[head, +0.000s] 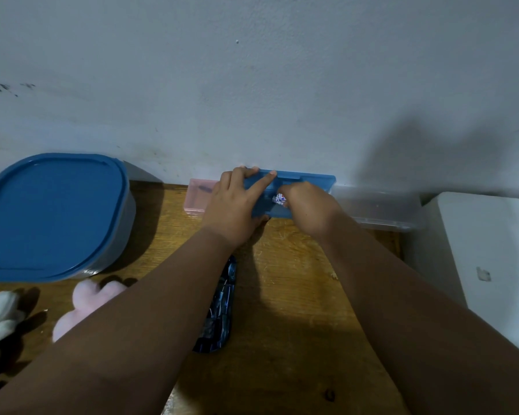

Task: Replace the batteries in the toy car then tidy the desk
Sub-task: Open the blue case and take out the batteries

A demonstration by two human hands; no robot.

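The box (300, 181) is being gripped by the left hand (234, 202), a half-hidden item (279, 199) just beside it being pinched by the right hand (309, 208).

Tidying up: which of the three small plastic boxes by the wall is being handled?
The blue plastic box, between the pink plastic box and the clear plastic box: left hand grips it, right hand pinches a white item over it.

Dim bluish light, soft shadows, wide-angle distortion

Left forearm (150, 310) hides much of a dark patterned object (222, 307); right hand (309, 208) covers most of a small printed item (279, 199).
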